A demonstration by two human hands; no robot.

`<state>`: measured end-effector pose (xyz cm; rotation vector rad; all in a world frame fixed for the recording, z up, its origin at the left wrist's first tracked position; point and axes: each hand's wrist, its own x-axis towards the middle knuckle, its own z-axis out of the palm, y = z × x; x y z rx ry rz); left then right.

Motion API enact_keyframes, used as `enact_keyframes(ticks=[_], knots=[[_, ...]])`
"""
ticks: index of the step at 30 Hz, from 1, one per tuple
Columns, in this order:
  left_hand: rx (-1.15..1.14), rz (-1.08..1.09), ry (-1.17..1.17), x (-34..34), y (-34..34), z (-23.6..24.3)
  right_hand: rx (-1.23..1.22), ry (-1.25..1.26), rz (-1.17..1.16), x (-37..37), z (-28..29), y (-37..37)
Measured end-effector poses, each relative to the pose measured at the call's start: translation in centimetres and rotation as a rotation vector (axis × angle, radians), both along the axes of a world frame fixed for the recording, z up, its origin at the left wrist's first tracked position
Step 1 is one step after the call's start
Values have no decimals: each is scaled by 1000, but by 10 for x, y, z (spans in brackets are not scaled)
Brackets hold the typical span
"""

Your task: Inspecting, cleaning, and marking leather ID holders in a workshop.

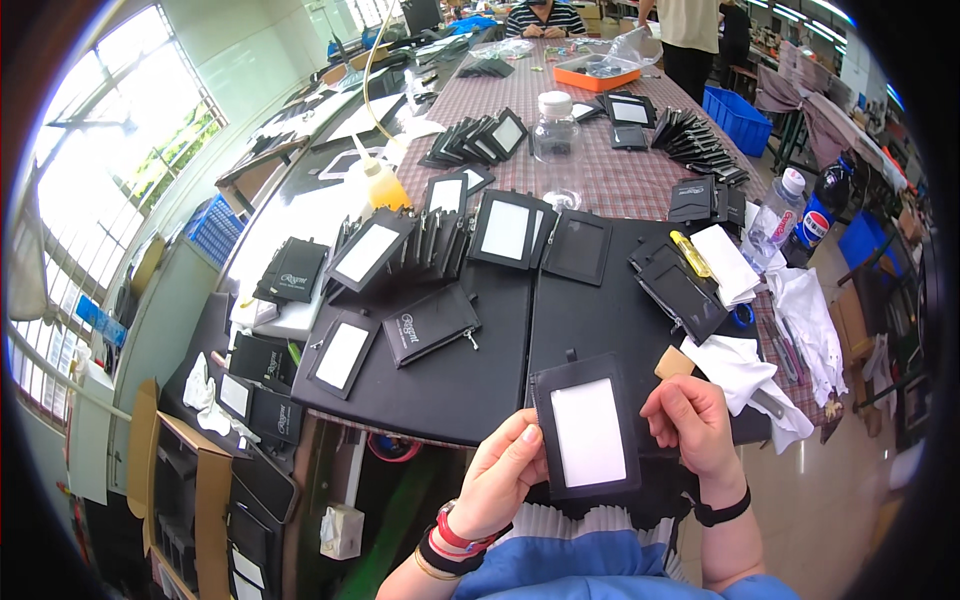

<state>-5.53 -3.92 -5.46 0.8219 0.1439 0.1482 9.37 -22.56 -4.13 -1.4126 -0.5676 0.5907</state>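
Observation:
A black card holder (588, 425) with a white window stands tilted up in front of me, at the table's near edge. My left hand (505, 465) is shut on its left side, thumb on the front. To the right of the holder is my right hand (692, 420), fingers curled in a pinch and apart from the holder; what they hold, if anything, is hidden. A small tan piece (675, 362) shows just past the index finger, and I cannot tell whether it is held. Another black card holder (432, 325) with a zip pull lies flat farther left.
Rows of black card holders (425, 245) fill the table's middle. A clear bottle (557, 150) and a yellow glue bottle (382, 183) stand behind. At right are white cloths (735, 370), a yellow marker (690, 254) and a dark drink bottle (822, 210). Two people are at the far end.

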Motion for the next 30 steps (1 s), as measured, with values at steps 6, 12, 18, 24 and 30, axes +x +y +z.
enact_keyframes(ticks=[6,12,18,24,30], knots=[[32,23,-11,-1,1,-2,9,0,4,-1,1,1],[260,93,51,2,-3,4,-1,0,11,-1,0,0],[688,221,107,5,2,17,-51,27,26,-2,7,-2],[1257,234,30,25,13,37,188,44,-65,-6,7,11],[1278,-47,46,46,4,39,-114,-214,68,-1,10,6]])
